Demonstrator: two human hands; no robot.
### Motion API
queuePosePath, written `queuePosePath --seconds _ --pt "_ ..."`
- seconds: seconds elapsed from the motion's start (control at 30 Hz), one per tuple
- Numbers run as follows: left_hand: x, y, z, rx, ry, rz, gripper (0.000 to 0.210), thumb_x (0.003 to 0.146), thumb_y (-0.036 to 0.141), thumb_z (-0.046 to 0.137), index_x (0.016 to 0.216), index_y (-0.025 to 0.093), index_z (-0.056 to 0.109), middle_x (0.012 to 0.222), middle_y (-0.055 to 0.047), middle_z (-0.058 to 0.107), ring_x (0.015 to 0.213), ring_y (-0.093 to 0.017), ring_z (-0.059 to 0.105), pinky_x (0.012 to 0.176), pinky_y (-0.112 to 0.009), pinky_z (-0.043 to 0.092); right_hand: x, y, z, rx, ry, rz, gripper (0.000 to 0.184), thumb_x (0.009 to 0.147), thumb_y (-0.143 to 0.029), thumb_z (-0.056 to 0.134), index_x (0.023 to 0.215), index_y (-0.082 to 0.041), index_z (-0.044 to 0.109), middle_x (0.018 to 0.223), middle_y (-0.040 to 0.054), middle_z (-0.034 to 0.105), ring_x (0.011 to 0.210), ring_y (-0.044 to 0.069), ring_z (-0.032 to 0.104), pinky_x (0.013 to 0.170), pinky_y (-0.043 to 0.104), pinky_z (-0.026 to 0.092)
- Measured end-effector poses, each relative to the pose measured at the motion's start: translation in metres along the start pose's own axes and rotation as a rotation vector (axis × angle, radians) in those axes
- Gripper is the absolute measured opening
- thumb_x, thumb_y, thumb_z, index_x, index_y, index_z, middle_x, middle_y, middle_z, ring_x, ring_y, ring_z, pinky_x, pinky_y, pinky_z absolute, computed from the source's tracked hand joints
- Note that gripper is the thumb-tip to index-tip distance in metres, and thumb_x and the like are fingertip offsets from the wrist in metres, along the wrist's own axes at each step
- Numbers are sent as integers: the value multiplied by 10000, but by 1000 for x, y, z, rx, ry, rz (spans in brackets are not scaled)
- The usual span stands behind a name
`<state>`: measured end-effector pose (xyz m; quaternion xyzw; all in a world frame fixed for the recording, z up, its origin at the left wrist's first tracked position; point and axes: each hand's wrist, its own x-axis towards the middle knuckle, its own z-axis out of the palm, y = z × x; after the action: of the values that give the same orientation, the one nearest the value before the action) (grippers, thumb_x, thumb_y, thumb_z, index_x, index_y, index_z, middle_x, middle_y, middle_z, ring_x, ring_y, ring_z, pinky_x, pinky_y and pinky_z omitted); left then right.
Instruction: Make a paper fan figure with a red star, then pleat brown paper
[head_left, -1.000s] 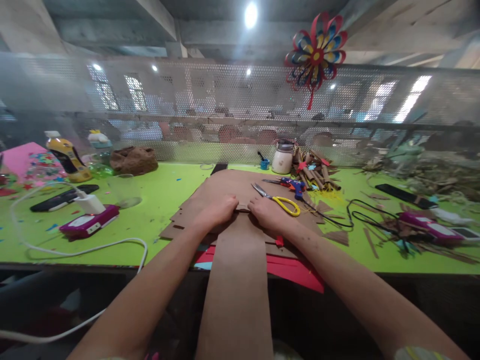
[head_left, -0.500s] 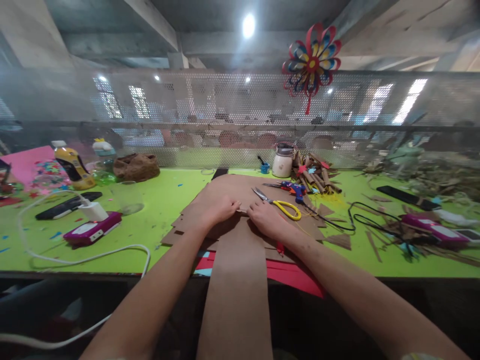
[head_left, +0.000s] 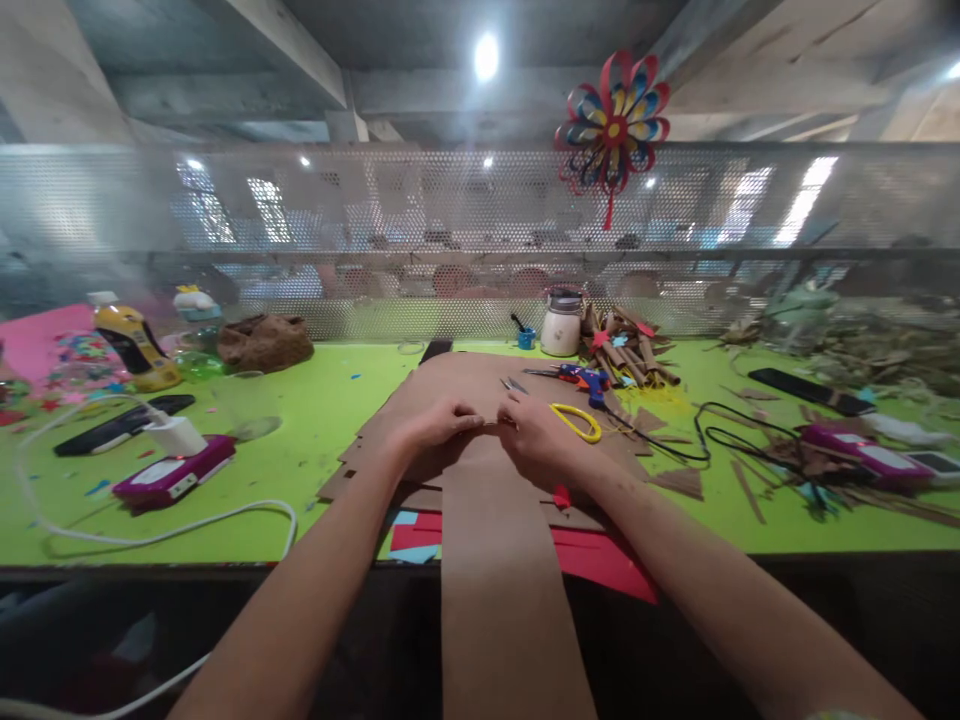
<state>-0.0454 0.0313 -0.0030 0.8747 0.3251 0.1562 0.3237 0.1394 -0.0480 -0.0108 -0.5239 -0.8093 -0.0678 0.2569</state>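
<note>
A long brown cardboard strip (head_left: 504, 560) runs from the stacked cardboard sheets (head_left: 442, 375) over the table's front edge towards me. At its far end my left hand (head_left: 442, 422) pinches the edge between thumb and fingers. Close beside it, my right hand (head_left: 529, 425) is closed on the same edge, its fingertips partly hidden. The edge between the hands looks narrowly folded or rolled. Just past my right hand lie scissors with yellow handles (head_left: 576, 422), their blades partly covered by the hand. A blue glue gun (head_left: 585, 380) rests behind them.
Red paper (head_left: 600, 562) sticks out under the cardboard. Purple power strips (head_left: 176, 470) lie left and right, with a white cable and black cords. A plastic cup (head_left: 255, 405), bottles, a jar (head_left: 562, 325) and rolled paper pieces (head_left: 637, 350) stand farther back, before a perforated metal screen.
The near end of the strip has swung to the right. Both hands remain at its far edge, my right hand now covering more of the scissors. The view has shifted slightly.
</note>
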Motion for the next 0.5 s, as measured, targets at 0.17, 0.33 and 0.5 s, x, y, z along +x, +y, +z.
queuePosePath --seconds 0.17,0.33,0.5 --pt "-5 9 0 -82 23 -9 252 814 314 472 826 137 650 721 -36 638 623 -115 506 563 -215 390 3 14 2 371 -22 98 334 779 -360 603 1014 -123 621 895 84 621 780 157 549 680 255 415" --pt "-12 28 0 -74 103 23 266 804 300 485 889 123 664 845 -88 681 736 -155 570 633 -235 425 3 24 1 701 -171 220 425 856 -484 411 756 -131 626 626 14 580 551 119 501 519 228 377" --pt "-10 30 1 19 103 88 277 831 309 429 890 163 657 901 -73 680 818 -167 579 699 -235 425 4 23 -5 746 -135 273 398 796 -489 464 605 -144 514 512 -44 396 470 77 343 452 207 266"
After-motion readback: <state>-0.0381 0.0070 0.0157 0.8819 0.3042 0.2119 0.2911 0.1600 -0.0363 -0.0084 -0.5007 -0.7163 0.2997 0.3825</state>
